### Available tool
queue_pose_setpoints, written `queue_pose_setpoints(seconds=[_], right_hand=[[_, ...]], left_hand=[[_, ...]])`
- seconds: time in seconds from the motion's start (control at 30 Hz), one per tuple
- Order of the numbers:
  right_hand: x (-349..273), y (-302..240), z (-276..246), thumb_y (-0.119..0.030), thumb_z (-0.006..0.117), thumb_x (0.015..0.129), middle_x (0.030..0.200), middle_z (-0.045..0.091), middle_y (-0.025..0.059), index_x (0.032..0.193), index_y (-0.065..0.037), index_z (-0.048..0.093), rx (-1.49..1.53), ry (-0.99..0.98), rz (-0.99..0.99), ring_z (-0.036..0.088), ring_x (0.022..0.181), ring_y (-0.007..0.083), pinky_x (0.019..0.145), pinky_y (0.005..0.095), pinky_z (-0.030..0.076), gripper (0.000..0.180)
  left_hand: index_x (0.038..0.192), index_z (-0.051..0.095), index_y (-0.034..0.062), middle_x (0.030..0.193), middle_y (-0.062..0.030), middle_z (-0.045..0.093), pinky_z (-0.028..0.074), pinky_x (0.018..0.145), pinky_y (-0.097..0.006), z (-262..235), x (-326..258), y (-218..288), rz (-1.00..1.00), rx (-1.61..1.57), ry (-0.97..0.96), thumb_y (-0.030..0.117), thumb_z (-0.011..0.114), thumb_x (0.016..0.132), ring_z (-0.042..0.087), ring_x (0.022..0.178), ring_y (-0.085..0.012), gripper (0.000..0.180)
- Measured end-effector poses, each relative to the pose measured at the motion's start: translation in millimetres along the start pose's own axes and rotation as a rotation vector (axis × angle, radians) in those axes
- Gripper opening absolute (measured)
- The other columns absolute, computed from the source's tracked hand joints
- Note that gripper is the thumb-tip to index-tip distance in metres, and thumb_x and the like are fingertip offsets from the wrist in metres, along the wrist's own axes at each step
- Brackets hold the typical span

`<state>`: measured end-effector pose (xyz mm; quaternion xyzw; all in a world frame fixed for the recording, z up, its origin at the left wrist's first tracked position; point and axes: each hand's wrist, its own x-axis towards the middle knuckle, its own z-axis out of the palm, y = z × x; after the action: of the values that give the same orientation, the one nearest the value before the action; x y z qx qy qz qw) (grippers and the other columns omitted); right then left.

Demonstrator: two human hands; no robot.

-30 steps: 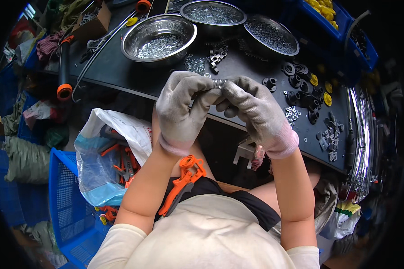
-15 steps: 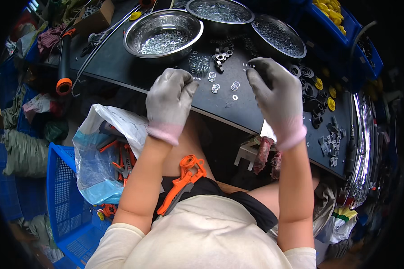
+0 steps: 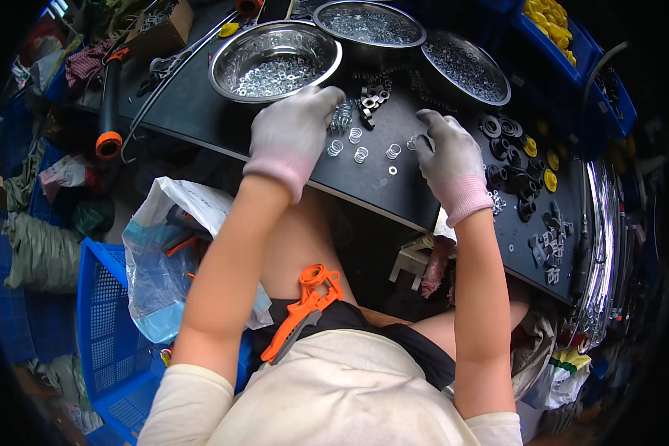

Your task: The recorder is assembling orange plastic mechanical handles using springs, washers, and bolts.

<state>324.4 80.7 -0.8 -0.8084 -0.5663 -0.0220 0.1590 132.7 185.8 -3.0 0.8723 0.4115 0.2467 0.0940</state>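
Note:
My left hand (image 3: pixel 290 137), in a grey glove with a pink cuff, reaches over the table to the cluster of coil springs (image 3: pixel 342 117). Its fingertips are mostly hidden behind the hand. Beneath it stands a single spring (image 3: pixel 335 148); two more are a spring (image 3: pixel 355 135) and a spring (image 3: pixel 361 154) close by. My right hand (image 3: pixel 450 152), gloved alike, has thumb and forefinger apart. A spring (image 3: pixel 412 143) is just left of its thumb, with another spring (image 3: pixel 393 152) and a small white washer (image 3: pixel 392 171) further left. An orange-and-grey hand tool (image 3: pixel 305 308) lies on my lap.
Behind are a metal bowl of nuts (image 3: pixel 275 30), a second bowl (image 3: pixel 368 6) and a third bowl (image 3: pixel 507 97) of small parts. Black rings (image 3: pixel 490 126) and yellow caps (image 3: pixel 549 180) lie right. A blue crate (image 3: pixel 111 320) and a plastic bag (image 3: pixel 152 253) are at left.
Both hands held springs before; one more spring now stands near each hand. My left hand has moved forward to the spring cluster. My right hand has lowered toward the table, its fingers apart.

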Motion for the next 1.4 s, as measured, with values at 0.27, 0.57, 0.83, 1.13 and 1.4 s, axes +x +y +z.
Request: queue_pose_setpoints(seconds=[0.27,0.57,0.83,1.13,1.4], right_hand=[[-3,5,7,-0.018,0.06,0.087,0.102,0.064,0.0122,0.113,-0.011,0.062,0.161,0.162,-0.095,0.064,0.097,0.0299,0.084,0.0411,0.052,0.027],[-3,3,11,-0.019,0.061,0.087,0.103,0.064,0.0109,0.107,-0.011,0.065,0.199,0.071,-0.073,0.064,0.096,0.0299,0.085,0.0413,0.051,0.022],[-2,3,11,-0.02,0.06,0.088,0.102,0.064,0.0109,0.104,-0.01,0.067,0.233,0.044,-0.068,0.064,0.096,0.0294,0.085,0.041,0.05,0.02],[11,-22,8,-0.014,0.06,0.089,0.068,0.06,0.0067,0.102,-0.004,0.069,1.064,0.174,-0.048,0.056,0.059,0.0089,0.059,0.0249,0.047,0.019],[36,-37,18,-0.013,0.063,0.083,0.096,0.067,0.0121,0.095,-0.006,0.07,0.646,0.307,-0.192,0.063,0.093,0.0289,0.086,0.038,0.049,0.016]], left_hand=[[0.118,0.063,0.0181,0.105,-0.0073,0.067,0.051,0.085,-0.041,0,39,-3,0.032,0.4,-0.398,0.021,0.062,0.087,0.064,0.1,-0.0279,0.031],[0.106,0.068,0.0115,0.097,-0.0075,0.064,0.051,0.085,-0.033,5,40,-53,0.064,0.022,-0.285,0.017,0.071,0.08,0.065,0.093,-0.0241,0.027],[0.106,0.063,0.0052,0.097,-0.0128,0.061,0.052,0.078,-0.034,6,43,-56,0.095,-0.096,-0.267,0.007,0.066,0.083,0.065,0.084,-0.027,0.024],[0.103,0.062,0.0061,0.097,-0.0129,0.066,0.053,0.076,-0.032,0,21,-39,0.113,-0.41,0.115,0.004,0.066,0.082,0.066,0.085,-0.0257,0.022],[0.11,0.068,0.0165,0.099,-0.0094,0.067,0.05,0.087,-0.039,8,39,-50,0.058,0.13,-0.16,0.015,0.064,0.085,0.063,0.098,-0.0285,0.026]])
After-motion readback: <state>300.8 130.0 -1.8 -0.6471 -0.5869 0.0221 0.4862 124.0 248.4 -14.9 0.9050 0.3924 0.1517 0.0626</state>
